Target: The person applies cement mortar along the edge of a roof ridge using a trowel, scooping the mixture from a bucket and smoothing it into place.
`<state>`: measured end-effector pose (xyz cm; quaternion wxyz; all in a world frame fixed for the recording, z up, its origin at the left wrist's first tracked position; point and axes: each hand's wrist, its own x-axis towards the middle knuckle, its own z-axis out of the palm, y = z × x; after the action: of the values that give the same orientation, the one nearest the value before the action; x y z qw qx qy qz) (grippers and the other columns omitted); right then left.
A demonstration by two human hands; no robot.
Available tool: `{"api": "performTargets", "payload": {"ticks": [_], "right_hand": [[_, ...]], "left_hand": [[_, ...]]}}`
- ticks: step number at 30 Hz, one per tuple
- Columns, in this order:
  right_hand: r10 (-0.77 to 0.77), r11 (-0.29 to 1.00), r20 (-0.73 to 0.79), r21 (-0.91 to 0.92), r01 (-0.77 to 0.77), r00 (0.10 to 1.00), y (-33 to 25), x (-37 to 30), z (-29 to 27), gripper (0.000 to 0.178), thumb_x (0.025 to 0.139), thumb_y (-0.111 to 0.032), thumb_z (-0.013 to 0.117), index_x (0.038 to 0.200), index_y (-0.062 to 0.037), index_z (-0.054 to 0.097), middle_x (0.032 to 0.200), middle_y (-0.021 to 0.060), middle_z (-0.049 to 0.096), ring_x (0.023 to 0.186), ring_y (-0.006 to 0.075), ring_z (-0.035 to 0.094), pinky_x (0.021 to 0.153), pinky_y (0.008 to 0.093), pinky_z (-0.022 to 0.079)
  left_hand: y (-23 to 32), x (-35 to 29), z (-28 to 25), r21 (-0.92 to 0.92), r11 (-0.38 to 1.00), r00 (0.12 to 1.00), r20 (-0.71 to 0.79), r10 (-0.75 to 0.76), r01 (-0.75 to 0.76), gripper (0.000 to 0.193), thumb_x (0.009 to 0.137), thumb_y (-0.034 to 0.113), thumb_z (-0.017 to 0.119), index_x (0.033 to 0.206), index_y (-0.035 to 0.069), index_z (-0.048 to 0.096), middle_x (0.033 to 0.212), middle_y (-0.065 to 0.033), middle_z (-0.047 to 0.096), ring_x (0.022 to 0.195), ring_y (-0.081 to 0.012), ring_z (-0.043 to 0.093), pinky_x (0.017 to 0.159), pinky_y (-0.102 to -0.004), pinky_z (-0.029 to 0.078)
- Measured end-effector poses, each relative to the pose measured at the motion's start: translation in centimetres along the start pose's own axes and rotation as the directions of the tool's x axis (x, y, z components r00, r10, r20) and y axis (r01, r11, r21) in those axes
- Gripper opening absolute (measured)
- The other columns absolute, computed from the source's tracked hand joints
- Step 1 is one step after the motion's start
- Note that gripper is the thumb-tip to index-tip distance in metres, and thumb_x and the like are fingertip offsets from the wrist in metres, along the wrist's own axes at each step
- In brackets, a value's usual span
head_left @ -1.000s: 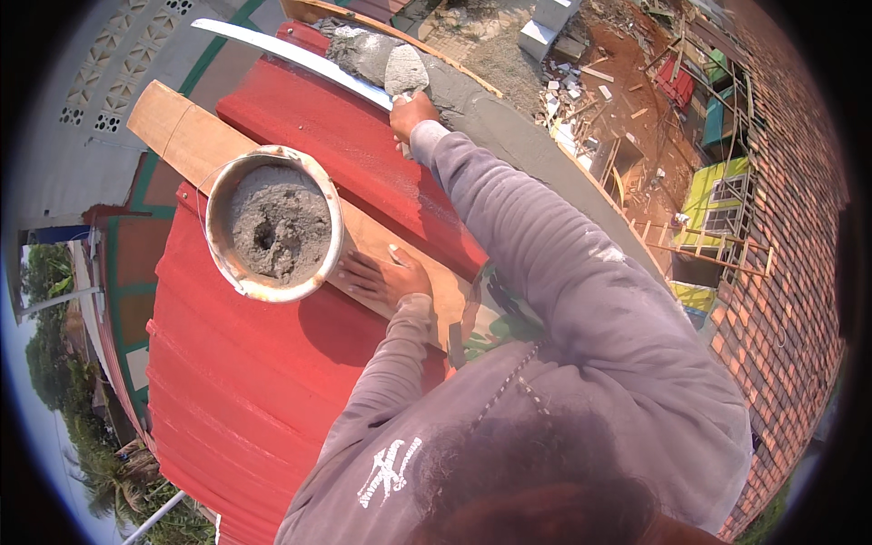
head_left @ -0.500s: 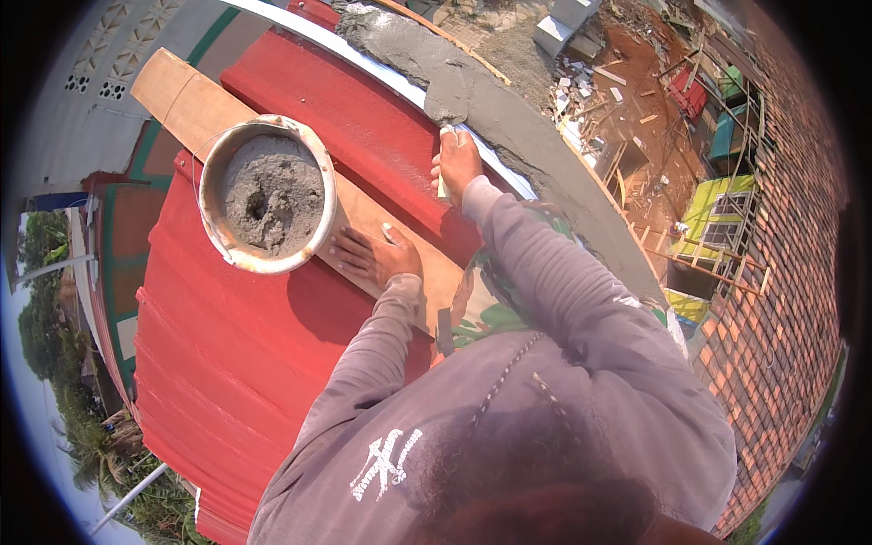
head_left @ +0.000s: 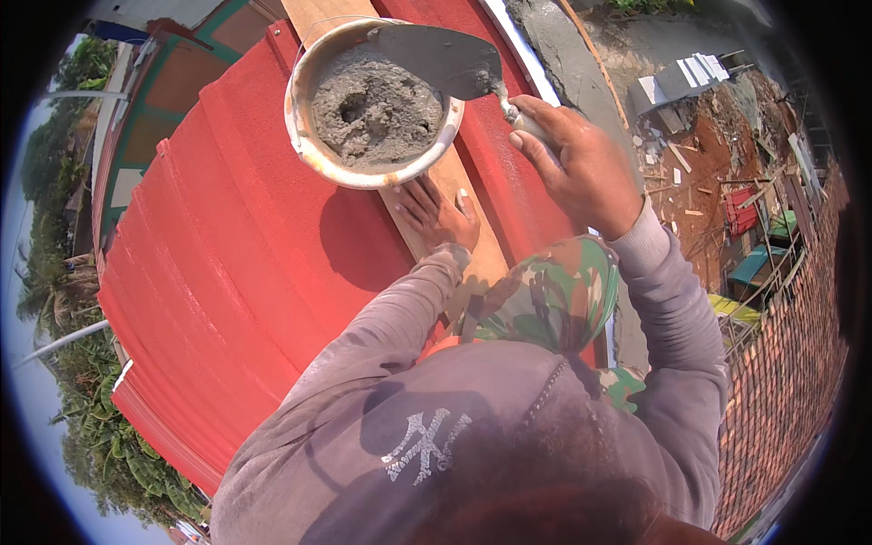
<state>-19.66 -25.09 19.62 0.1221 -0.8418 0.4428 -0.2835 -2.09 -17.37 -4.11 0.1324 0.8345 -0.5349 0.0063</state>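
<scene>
A white emblem of interlocked letters [head_left: 425, 447] stands on the mauve sweatshirt [head_left: 350, 454].

Rough matt mortar [head_left: 381, 113], smooth wooden board [head_left: 486, 250], dull trowel [head_left: 450, 64], red roofing [head_left: 227, 263] (faintly glossy).

at upper centre, your bucket [head_left: 363, 177] stands on the plank [head_left: 488, 247], mortar [head_left: 377, 118] inside, trowel [head_left: 454, 62] over its upper-right rim; your left hand [head_left: 442, 221] rests below, on the plank.

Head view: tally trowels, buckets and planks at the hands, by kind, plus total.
Trowel: 1, held in the right hand
Bucket: 1, with grey mix inside
Plank: 1, under the left hand
Total: 3
</scene>
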Motion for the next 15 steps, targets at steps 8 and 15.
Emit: {"api": "performTargets", "payload": {"ticks": [8, 15], "right_hand": [[0.150, 0.892, 0.431, -0.448, 0.066, 0.890, -6.8, 9.2, 1.8, 0.024, 0.102, -0.013, 0.057, 0.121, 0.0000, 0.065, 0.100, 0.0270, 0.075, 0.089, 0.0389, 0.079, 0.076, 0.0497, 0.064], [0.146, 0.974, 0.599, -0.226, -0.009, 0.788, -4.4, 9.6, 3.3, 0.032, 0.107, -0.021, 0.054, 0.125, 0.0016, 0.067, 0.099, 0.0267, 0.077, 0.088, 0.0369, 0.079, 0.079, 0.0471, 0.065]], "left_hand": [[-0.3, 0.5, 0.0, 0.019, 1.000, 0.999, 0.033, 0.006, -0.006, 0.090, 0.101, 0.045, 0.053, 0.168, -0.005, 0.019, 0.176, -0.0282, 0.012, 0.163, -0.0495, 0.009, 0.131, -0.0616, 0.011], [0.1, 0.4, -0.6, -0.038, 0.999, 0.999, 0.035, 0.010, -0.008, 0.090, 0.101, 0.043, 0.054, 0.167, -0.005, 0.018, 0.175, -0.0281, 0.012, 0.163, -0.0496, 0.006, 0.131, -0.0622, 0.008]]}}
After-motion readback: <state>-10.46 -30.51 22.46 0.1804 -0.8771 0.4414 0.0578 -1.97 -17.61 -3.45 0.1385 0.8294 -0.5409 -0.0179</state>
